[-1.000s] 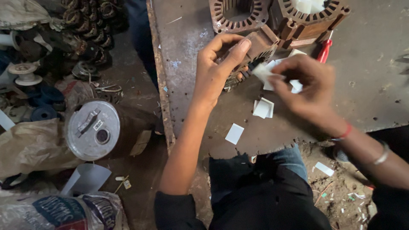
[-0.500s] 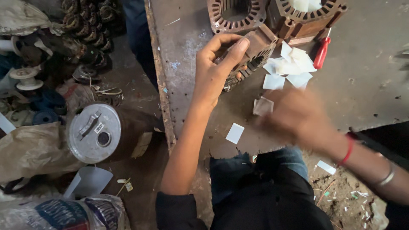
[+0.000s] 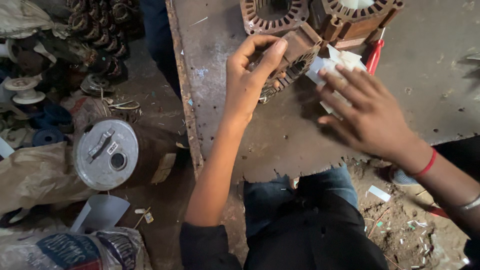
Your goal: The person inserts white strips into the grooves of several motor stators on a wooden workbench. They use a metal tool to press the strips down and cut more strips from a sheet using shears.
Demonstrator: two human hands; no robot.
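My left hand [image 3: 249, 75] grips a rusty brown slotted motor stator [image 3: 296, 56] lying on a worn metal table [image 3: 280, 135]. My right hand [image 3: 367, 115] rests flat on the table just right of the stator, fingers spread, covering part of a small pile of white paper slips [image 3: 336, 66]. The fingertips touch the slips. Whether the right hand has taken hold of a slip is hidden.
Two more stators [image 3: 272, 15] [image 3: 357, 17] stand at the table's far edge, with a red-handled tool [image 3: 374, 56] beside them. On the floor to the left are a metal can [image 3: 107, 155], sacks [image 3: 30, 175], spools [image 3: 22, 87] and coiled parts [image 3: 95, 25]. Paper scraps [image 3: 379, 193] litter the ground.
My right hand drew back towards me, then came forward and now lies over the paper slips. The loose slips nearer me are no longer visible. The left hand stayed on the stator.
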